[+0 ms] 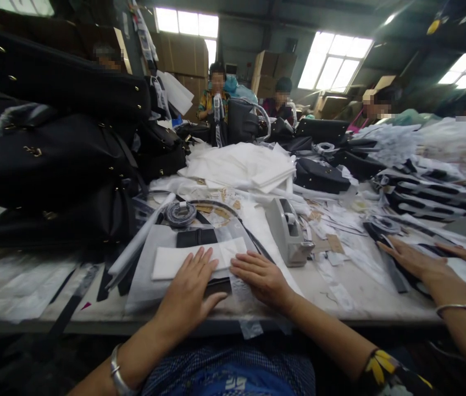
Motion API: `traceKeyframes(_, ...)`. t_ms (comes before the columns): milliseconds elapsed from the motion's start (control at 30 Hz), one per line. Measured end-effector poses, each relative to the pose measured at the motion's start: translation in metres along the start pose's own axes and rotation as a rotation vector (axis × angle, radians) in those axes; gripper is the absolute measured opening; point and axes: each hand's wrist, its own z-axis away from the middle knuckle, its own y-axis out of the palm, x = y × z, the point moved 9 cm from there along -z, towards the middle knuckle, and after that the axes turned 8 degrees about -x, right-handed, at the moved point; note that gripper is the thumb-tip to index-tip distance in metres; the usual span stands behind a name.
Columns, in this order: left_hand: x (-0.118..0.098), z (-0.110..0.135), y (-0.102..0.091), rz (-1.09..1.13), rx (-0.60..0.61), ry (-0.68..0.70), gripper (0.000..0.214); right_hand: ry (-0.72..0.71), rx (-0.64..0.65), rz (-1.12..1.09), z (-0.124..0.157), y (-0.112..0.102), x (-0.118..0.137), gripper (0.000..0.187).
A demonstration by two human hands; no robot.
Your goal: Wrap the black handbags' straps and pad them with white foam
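My left hand lies flat on a folded white sheet, fingers stretched out and thumb apart. Over the sheet's right end, my right hand rests with its fingers extended and close together. Beneath the white sheet is a black flat piece, partly hidden. Both lie on a larger translucent white wrapping sheet. A strip of clear film hangs over the table edge below my right hand. A coiled strap in clear wrap sits just beyond the black piece.
A grey tape dispenser stands right of my hands. Black bags are piled at left, and white sheets are heaped ahead. At right, a co-worker's hands rest on wrapped material. Other people sit across the table.
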Motion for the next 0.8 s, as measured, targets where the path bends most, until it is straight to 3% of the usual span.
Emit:
traceKeyframes(167, 0.003, -0.016, 0.001, 0.098, -0.015, -0.235, 0.043, -0.011, 0.036, -0.045, 0.004, 0.002, -0.002, 0.051)
traceKeyframes(300, -0.003, -0.016, 0.012, 0.060, -0.024, -0.239, 0.038, 0.019, 0.192, -0.207, -0.002, -0.007, -0.001, 0.072)
traceKeyframes(400, -0.005, -0.011, 0.014, 0.053, -0.081, -0.206, 0.040, 0.130, 0.271, -0.320, -0.009, -0.014, -0.005, 0.071)
traceKeyframes(500, -0.008, -0.008, 0.012, 0.025, -0.148, -0.162, 0.040, 0.176, 0.189, -0.262, -0.011, -0.014, -0.012, 0.055)
traceKeyframes(633, -0.012, -0.008, 0.009, 0.021, -0.216, -0.122, 0.036, 0.032, -0.026, -0.065, -0.002, -0.006, -0.010, 0.045)
traceKeyframes(800, -0.017, -0.005, 0.004, -0.001, -0.306, -0.070, 0.033, -0.078, -0.044, 0.030, -0.004, -0.009, 0.000, 0.035)
